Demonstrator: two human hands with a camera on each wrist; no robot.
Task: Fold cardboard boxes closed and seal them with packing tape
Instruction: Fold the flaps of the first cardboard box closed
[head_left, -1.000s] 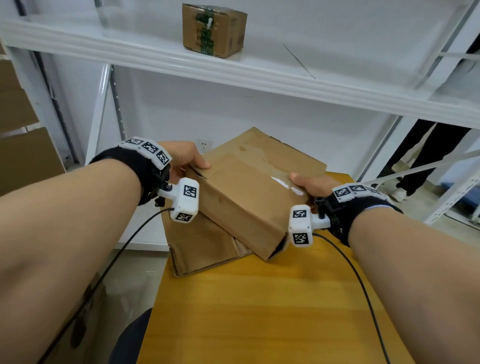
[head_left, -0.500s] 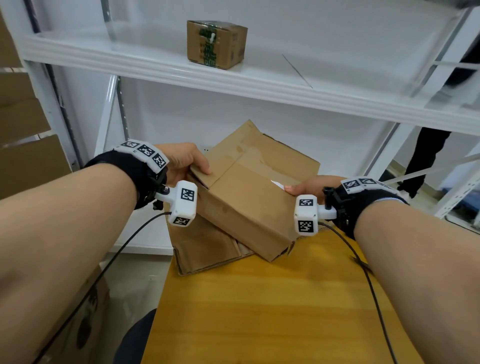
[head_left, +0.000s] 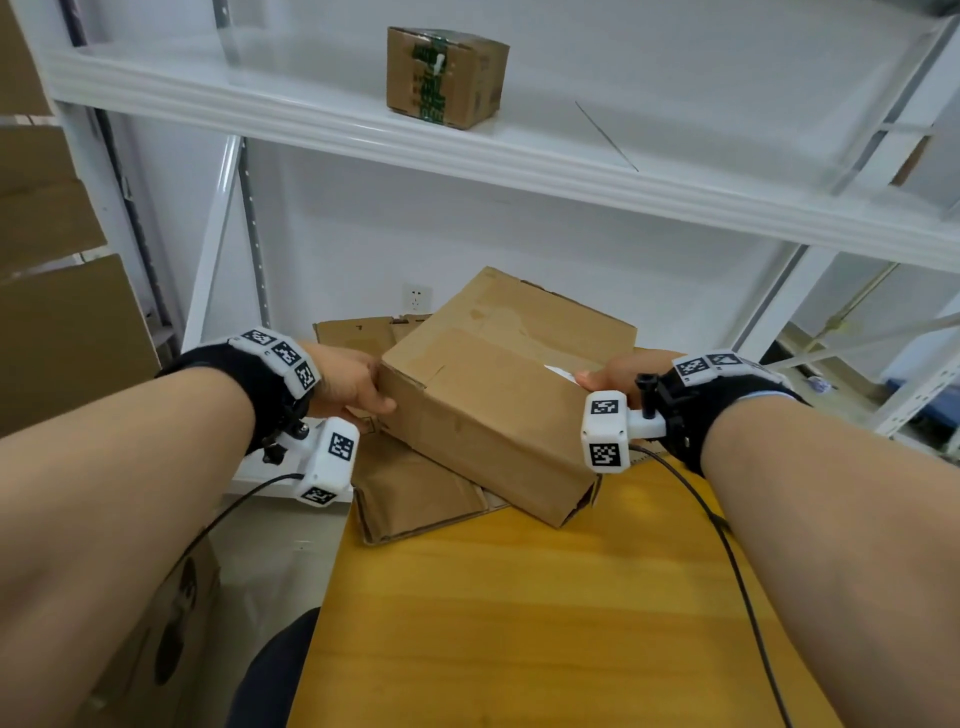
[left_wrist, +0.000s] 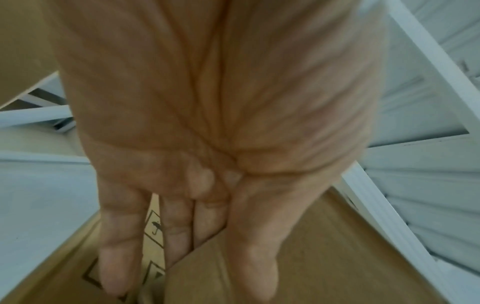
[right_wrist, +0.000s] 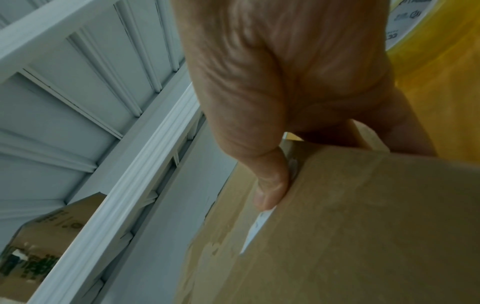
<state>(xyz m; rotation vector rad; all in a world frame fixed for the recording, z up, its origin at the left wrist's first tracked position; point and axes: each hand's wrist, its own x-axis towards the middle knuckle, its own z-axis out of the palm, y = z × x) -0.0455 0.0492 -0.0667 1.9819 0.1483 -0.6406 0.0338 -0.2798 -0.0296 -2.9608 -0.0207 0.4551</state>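
While both hands clasped it from opposite ends, the cardboard box (head_left: 498, 400) sat tilted above the far edge of the yellow wooden table (head_left: 545, 613), its near lower corner down close to the tabletop and its underside over a pile of flattened cardboard (head_left: 415, 493). Whether the corner actually touched the table could not be told. The left hand (head_left: 353, 384) gripped the box's left end: the left wrist view showed the thumb (left_wrist: 259, 257) lying on an upper face while the fingers (left_wrist: 179, 226) went under the edge, next to printed handling symbols on the cardboard below. The right hand (head_left: 613, 371) held the right end, its thumb (right_wrist: 270, 185) pressed on the top face just beside a strip of white label remnant (right_wrist: 257, 228), and the other fingers wrapped round the box's end. Along the top ran a band of smoother, torn-looking surface. Behind the right palm, at the upper corner of the right wrist view, part of a tape roll (right_wrist: 405, 22) with a white printed core showed over the yellow tabletop. Overhead ran a white metal shelf (head_left: 467, 150), on which stood a small sealed carton (head_left: 447, 78) carrying green printed tape. More brown cartons (head_left: 57, 312) stood stacked at the left, and a wall socket (head_left: 418, 297) showed behind the box.
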